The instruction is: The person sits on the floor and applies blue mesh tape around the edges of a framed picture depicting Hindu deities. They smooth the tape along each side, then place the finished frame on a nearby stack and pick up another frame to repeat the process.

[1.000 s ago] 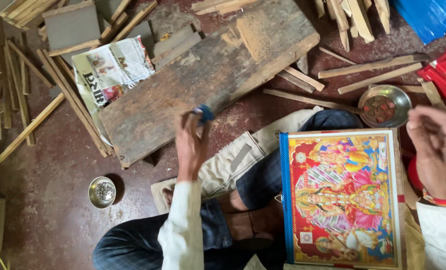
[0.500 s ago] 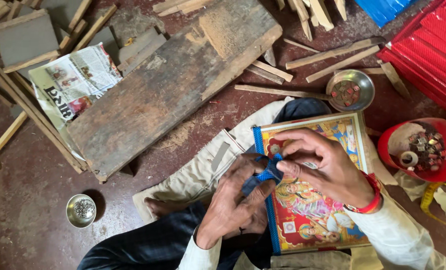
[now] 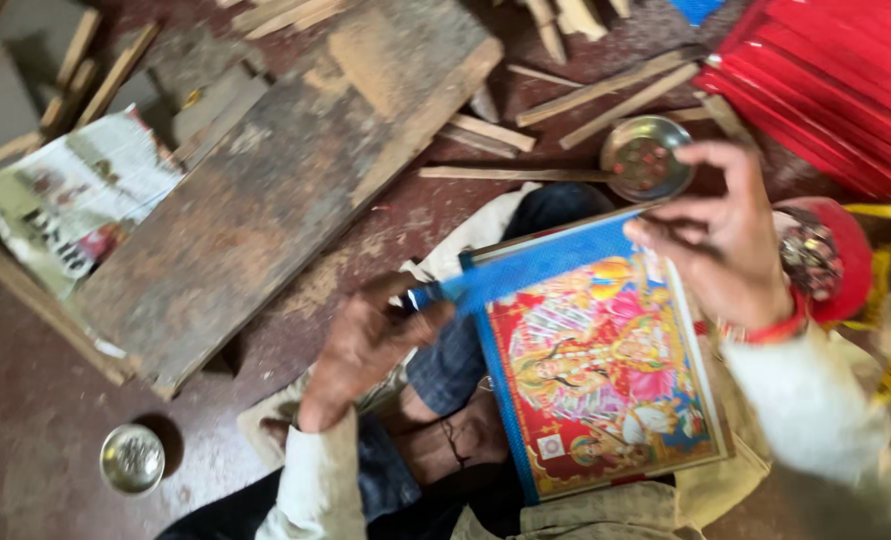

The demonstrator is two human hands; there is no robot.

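A colourful printed picture [image 3: 605,380] with a blue border rests on my lap. A strip of blue tape [image 3: 535,265] is stretched along its top edge. My left hand [image 3: 365,345] grips the strip's left end, just off the picture's top left corner, where something small and blue shows in the fingers. My right hand [image 3: 725,240] pinches the other end at the top right corner. The picture is tilted, with its right side further from me.
A worn wooden plank [image 3: 275,190] lies on the floor ahead, with a newspaper [image 3: 75,195] to its left and loose wood strips [image 3: 605,90] around. A metal bowl [image 3: 645,160], a red container [image 3: 845,250] and stacked red sheets [image 3: 845,80] are on the right. A small steel bowl [image 3: 133,458] sits near left.
My hands were together at the picture's top left corner. They have since drawn apart, the right moving to the top right corner, so the blue tape spans the top edge.
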